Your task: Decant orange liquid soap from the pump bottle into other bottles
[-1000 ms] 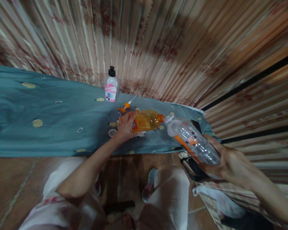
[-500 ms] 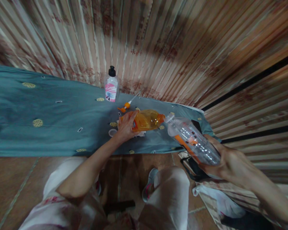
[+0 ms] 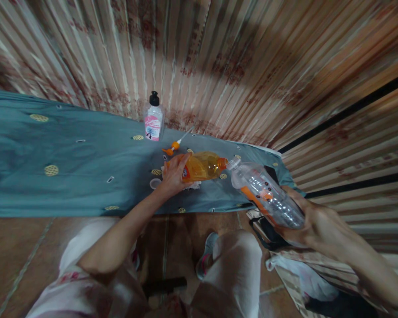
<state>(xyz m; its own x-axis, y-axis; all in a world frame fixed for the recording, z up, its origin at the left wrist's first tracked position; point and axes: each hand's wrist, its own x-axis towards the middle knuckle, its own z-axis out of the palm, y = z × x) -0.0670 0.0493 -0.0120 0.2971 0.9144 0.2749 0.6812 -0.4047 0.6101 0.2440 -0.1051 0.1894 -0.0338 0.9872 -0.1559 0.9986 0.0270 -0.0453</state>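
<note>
My left hand (image 3: 174,174) grips the base of an orange liquid bottle (image 3: 205,166), which lies tilted on its side above the teal cloth (image 3: 69,168), its open neck pointing right. My right hand (image 3: 313,223) is wrapped around the bottom of a clear plastic bottle (image 3: 267,194) with an orange label, tilted so its mouth meets the orange bottle's neck. An orange pump nozzle (image 3: 173,146) lies on the cloth just behind my left hand. A small round cap (image 3: 155,183) rests beside my left wrist.
A clear pump bottle (image 3: 153,118) with a black top and pink label stands at the back of the cloth, against the striped curtain (image 3: 219,66). A dark bag (image 3: 268,236) and a white plastic bag (image 3: 305,276) lie on the floor at right. My knees are below.
</note>
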